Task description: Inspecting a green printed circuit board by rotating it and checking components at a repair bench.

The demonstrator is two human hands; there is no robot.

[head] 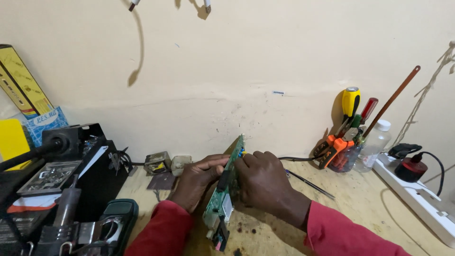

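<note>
Green circuit board (223, 192), on edge above stained wooden bench (360, 204), gripped by left hand (199, 179) and right hand (263, 182); cream wall (227, 71) behind; tool cup (345, 159), power strip (419, 199) right

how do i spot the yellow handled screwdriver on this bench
Follow the cream wall to the right end of the wooden bench, where a clear tool cup stands beside a plastic bottle. The screwdriver stands tallest there, the only yellow, black-banded handle among red and orange ones.
</note>
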